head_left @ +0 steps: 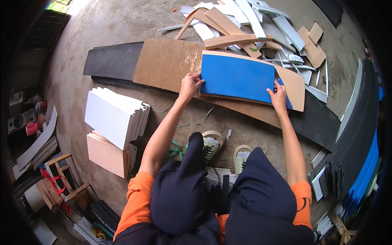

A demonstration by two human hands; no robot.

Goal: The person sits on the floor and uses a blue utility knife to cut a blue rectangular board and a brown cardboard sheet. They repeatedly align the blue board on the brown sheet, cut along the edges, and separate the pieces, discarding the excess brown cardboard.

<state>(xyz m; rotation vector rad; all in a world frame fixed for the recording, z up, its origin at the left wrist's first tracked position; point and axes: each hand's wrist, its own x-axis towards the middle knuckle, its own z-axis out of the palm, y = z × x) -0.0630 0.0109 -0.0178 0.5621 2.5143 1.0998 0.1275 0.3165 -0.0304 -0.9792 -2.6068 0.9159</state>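
Observation:
A rectangular blue foam-like sheet (238,76) lies in front of me over a beige sheet (295,90). My left hand (191,86) pinches its left edge near the lower corner, thumb on top. At the right edge, my right hand (278,96) grips it with the fingers partly hidden. Another narrow blue piece (289,104) pokes out beside that hand. Beneath the sheets is a long brown board (166,62), which rests across a black board (114,62) on the floor.
Beige and white offcuts (234,26) are heaped beyond the boards. To the left stand a stack of white sheets (107,112) and a beige stack (107,155). A cutter-like blade (229,133) lies near my shoes. Black sheets (355,134) lean at the right.

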